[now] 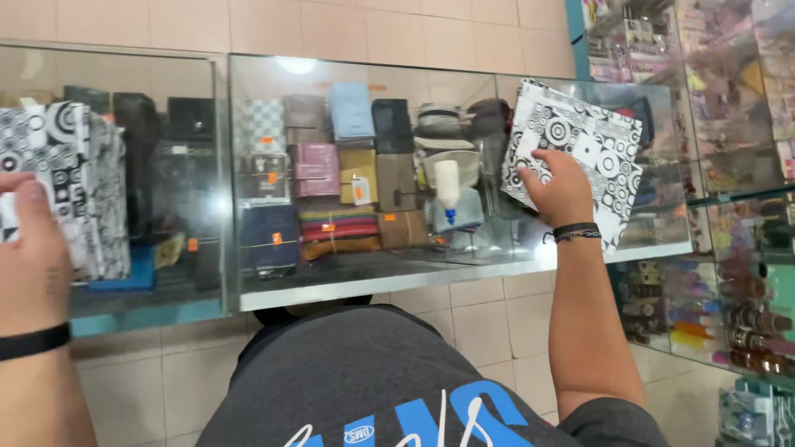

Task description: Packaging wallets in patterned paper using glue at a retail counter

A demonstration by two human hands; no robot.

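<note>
A black-and-white patterned paper bag (580, 153) is pressed flat on the glass counter (464, 277) under the right hand (556, 189), whose fingers are spread over its lower left part. A stack of matching patterned bags (70, 178) is touched at its near edge by the left hand (31, 244). Between the 2 grips, a white glue bottle (448, 189) with a blue tip is seen lying on the glass, above shelved wallets (331, 178).
</note>
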